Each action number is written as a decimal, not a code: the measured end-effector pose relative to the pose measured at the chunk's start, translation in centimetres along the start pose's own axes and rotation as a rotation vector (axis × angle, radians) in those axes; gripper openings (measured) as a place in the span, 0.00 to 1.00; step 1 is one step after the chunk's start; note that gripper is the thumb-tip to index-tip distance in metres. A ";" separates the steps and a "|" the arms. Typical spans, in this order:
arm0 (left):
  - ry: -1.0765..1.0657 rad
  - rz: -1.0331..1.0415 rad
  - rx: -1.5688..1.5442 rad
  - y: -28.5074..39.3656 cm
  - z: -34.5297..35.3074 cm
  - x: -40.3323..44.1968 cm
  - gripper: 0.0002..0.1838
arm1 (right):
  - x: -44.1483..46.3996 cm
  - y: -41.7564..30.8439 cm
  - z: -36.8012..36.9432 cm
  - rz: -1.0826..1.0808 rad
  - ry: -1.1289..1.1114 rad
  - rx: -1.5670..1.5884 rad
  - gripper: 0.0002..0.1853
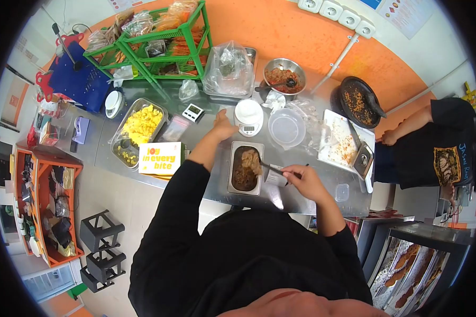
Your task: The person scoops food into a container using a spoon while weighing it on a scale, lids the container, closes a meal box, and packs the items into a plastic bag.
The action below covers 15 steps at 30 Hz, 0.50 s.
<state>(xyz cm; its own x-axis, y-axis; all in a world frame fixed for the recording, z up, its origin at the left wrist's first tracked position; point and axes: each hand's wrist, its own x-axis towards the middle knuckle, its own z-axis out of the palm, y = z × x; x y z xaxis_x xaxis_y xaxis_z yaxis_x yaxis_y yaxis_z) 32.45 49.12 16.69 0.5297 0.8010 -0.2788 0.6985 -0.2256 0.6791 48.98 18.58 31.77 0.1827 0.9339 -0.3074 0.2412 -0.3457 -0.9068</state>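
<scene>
My right hand [304,183] is closed around the handle of a dark spoon [272,168]. The spoon's head is hidden by a lump of pale brown food [250,160] over a deep rectangular metal pan [230,179]. Darker brown food [244,179] lies in the pan. My left hand [224,127] holds nothing, fingers apart, at the left side of a white kitchen scale [249,130]; whether it touches the scale I cannot tell. A round white bowl or platform [248,111] tops the scale. A clear round plastic tub [286,128] stands right of it.
On the left are a tray of yellow food [161,112], a printed box [161,158] and a small timer [193,112]. Behind stand a green rack [188,47] and a metal bowl [285,63]. At right, a white cutting board [333,137], a stone mortar [358,103] and another person [433,142].
</scene>
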 end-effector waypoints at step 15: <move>0.485 0.261 -0.348 -1.8 -2.7 -27.3 0.25 | 12.9 -3.6 -4.9 -0.140 0.145 -0.043 0.11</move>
<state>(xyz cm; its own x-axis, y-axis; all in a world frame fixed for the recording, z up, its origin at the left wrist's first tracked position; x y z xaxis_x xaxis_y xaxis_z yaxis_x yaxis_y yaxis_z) 15.47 29.18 24.89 0.3266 0.9221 0.2077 0.3368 -0.3188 0.8859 55.09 31.38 32.49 0.2796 0.9510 -0.1320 0.3140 -0.2205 -0.9235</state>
